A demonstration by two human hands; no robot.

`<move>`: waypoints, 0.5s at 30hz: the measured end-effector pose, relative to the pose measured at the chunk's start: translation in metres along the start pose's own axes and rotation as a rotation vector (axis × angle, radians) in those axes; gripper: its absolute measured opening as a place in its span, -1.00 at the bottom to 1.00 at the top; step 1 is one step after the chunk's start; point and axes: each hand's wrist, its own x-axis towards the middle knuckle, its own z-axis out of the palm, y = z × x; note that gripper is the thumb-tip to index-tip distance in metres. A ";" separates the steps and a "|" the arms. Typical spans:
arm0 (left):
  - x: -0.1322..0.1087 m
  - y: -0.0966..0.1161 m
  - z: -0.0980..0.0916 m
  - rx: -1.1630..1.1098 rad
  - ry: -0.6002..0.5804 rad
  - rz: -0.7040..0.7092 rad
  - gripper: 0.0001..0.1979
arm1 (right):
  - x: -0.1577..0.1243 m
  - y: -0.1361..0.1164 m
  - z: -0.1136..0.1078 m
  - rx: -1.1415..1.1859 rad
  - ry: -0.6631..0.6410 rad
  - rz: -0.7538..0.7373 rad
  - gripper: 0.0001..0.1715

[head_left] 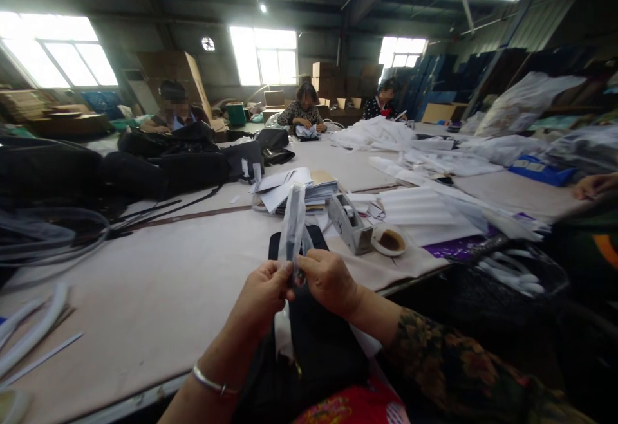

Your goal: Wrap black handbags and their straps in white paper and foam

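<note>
A black bag rests at the table's front edge, close to my body. Above it stands a strip of translucent plastic wrap, upright, seemingly around a strap or handle that I cannot make out clearly. My left hand pinches the lower end of this wrap between thumb and fingers. Right beside it, my right hand is closed on the same end, fingers curled. A white wrapped piece and a small gold zipper pull show on the bag below my hands.
Beyond the bag lie stacked papers, a grey box and a tape roll. Black bags are piled at the left. White sheets cover the right. Several people sit around the table; one person's hand shows at right.
</note>
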 end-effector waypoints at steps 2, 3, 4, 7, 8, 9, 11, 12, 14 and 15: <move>-0.002 0.002 0.001 -0.047 -0.050 -0.044 -0.48 | 0.001 -0.001 0.001 0.003 0.057 -0.032 -0.74; -0.003 0.003 0.002 -0.075 -0.064 -0.059 -0.48 | 0.001 -0.001 0.003 0.025 0.088 -0.028 -0.74; -0.004 0.004 0.004 -0.097 -0.068 -0.069 -0.48 | 0.002 -0.001 0.004 0.054 0.114 -0.009 -0.74; -0.005 0.002 0.007 -0.107 -0.050 -0.071 -0.49 | 0.002 0.001 0.007 0.168 0.144 0.106 -0.74; -0.005 0.001 0.007 -0.093 -0.038 -0.059 -0.50 | 0.002 0.002 0.005 0.217 0.145 0.154 -0.76; -0.004 0.000 0.007 -0.067 -0.017 -0.037 -0.50 | 0.002 0.003 0.003 0.262 0.152 0.203 -0.78; -0.002 -0.003 0.004 0.034 0.052 0.056 -0.53 | 0.002 0.004 -0.006 0.343 0.168 0.290 -0.80; -0.001 -0.005 0.002 0.113 0.090 0.134 -0.55 | 0.002 0.003 -0.011 0.390 0.153 0.323 -0.81; 0.000 -0.007 -0.001 0.313 0.145 0.322 -0.61 | 0.002 -0.002 -0.021 0.516 0.055 0.388 -0.82; 0.000 -0.008 -0.002 0.415 0.157 0.417 -0.62 | 0.002 -0.005 -0.024 0.597 -0.010 0.446 -0.78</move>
